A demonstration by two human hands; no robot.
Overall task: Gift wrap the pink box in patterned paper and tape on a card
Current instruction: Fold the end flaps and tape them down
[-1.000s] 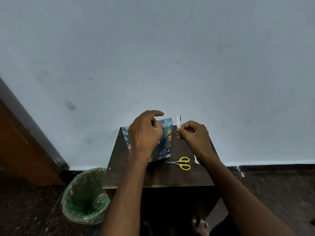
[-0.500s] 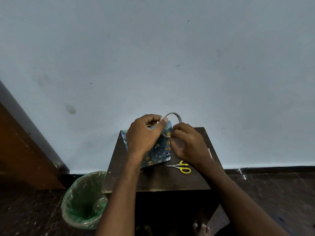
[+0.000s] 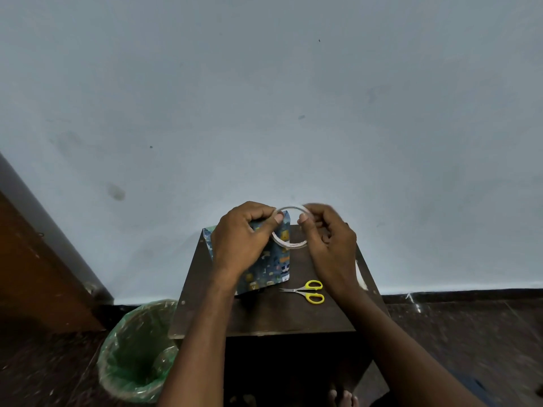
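Head view. The box [image 3: 269, 267] stands on the dark wooden table [image 3: 264, 315], fully covered in blue paper printed with small yellow, orange and white figures; none of its own colour shows, and its left half is hidden behind the left hand [image 3: 242, 239]. Both hands hold a thin ring-shaped tape roll [image 3: 289, 227] above the box's upper right corner: the left hand pinches the roll's left side between thumb and curled fingers, the right hand [image 3: 329, 239] grips its right side, slightly blurred. Faint print runs along the roll's lower inner rim, too small to read. Yellow-handled scissors [image 3: 308, 291] lie on the table just right of the box. A pale strip at the table's right edge is partly hidden by the right forearm. A green-lined bin [image 3: 138, 351] stands on the floor left of the table.
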